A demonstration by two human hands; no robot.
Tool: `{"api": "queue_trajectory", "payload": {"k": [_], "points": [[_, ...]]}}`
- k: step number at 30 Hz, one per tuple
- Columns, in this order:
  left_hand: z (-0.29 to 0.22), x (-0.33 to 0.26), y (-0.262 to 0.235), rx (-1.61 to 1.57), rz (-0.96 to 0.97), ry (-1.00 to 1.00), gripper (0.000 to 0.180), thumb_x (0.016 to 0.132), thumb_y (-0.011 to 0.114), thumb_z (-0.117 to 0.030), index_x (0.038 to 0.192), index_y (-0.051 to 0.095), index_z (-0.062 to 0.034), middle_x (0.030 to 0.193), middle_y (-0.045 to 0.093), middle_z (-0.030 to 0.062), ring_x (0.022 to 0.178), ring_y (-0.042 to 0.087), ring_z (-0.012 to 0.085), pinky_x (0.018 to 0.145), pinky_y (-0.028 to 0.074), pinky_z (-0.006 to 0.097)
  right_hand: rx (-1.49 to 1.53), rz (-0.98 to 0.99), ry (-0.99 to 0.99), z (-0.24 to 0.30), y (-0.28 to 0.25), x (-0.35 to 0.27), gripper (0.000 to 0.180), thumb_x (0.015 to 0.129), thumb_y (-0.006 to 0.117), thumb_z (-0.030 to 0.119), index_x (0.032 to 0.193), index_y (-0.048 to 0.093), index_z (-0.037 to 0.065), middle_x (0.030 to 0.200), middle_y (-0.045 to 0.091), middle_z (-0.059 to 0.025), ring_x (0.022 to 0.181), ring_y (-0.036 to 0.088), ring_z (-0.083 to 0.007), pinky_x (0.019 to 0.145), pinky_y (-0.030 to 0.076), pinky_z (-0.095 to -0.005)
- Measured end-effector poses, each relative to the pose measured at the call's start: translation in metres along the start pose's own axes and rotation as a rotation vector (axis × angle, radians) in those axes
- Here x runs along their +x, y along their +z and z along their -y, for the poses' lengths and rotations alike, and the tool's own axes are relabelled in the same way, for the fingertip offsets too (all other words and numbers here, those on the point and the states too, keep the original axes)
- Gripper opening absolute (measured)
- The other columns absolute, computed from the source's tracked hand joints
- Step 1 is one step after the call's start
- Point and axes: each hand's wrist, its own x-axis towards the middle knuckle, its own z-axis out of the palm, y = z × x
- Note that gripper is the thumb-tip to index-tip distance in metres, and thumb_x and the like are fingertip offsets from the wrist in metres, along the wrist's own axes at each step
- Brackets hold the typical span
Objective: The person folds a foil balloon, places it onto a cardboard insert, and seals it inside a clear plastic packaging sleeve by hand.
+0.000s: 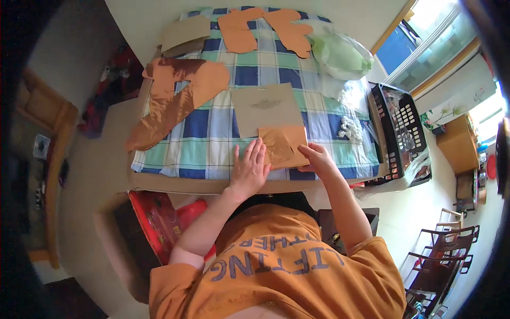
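Left hand (249, 167) lies flat, palm down, fingers spread and extended, pressing on the checked cloth (212, 143) and touching the left edge of the orange fabric piece (283, 146). It grips nothing. Right hand (317, 158) sits at the fabric piece's right near corner, fingers curled onto its edge; whether it pinches the piece or only presses it cannot be made out.

The orange fabric piece lies flat on the cloth at the near edge of the table, between the two hands. Roughly rectangular; its long axis runs left to right, tilted slightly so the right end sits nearer the person. Its far edge overlaps the near edge of a tan paper pattern sheet (265, 109), which lies just beyond it. The sheet carries faint print, too small to make out.

Left of the pattern sheet: a large brown-orange cut fabric shape (172, 98), long axis diagonal, its lower end reaching the cloth's left edge. Beyond the sheet, at the far end of the cloth: two orange cutouts (265, 29) and a tan card piece (186, 33). Right of the sheet: a small white bundle (350, 128), detail unclear, and farther back a clear plastic bag with green contents (340, 56). A black plastic basket (401, 133) stands off the right edge of the cloth, partly cut off by a plastic wrap.
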Motion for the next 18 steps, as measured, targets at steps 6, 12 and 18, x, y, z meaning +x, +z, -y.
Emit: {"api": "queue_trajectory", "payload": {"k": [6, 12, 18], "points": [[-0.004, 0.009, -0.008, -0.106, 0.032, -0.043, 0.049, 0.091, 0.059, -0.031, 0.130, 0.052, -0.0028, 0.144, 0.044, 0.0107, 0.136, 0.037, 0.0254, 0.112, 0.023, 0.058, -0.163, -0.059, -0.057, 0.005, -0.003, 0.001, 0.030, 0.089, 0.066, 0.030, 0.100, 0.067, 0.003, 0.080, 0.058, -0.0006, 0.067, 0.060, -0.0118, 0.051, 0.055, -0.0265], [0.026, 0.060, -0.007, -0.215, -0.201, -0.008, 0.033, 0.086, 0.063, -0.015, 0.115, 0.062, -0.0008, 0.127, 0.057, 0.0137, 0.122, 0.049, 0.0300, 0.106, 0.038, 0.044, -0.222, -0.072, -0.006, 0.006, -0.041, -0.018, 0.027, 0.087, 0.068, 0.031, 0.096, 0.068, 0.006, 0.075, 0.056, 0.0029, 0.064, 0.056, -0.0085, 0.051, 0.051, -0.0259], [0.023, 0.094, -0.017, -0.092, 0.280, 0.005, 0.018, 0.084, 0.064, -0.014, 0.097, 0.064, -0.0014, 0.118, 0.060, 0.0140, 0.116, 0.053, 0.0295, 0.096, 0.047, 0.038, -0.165, -0.139, 0.052, 0.005, -0.059, -0.036, 0.022, 0.087, 0.069, 0.027, 0.092, 0.067, 0.005, 0.073, 0.052, 0.0036, 0.063, 0.052, -0.0063, 0.048, 0.047, -0.0228]]}}
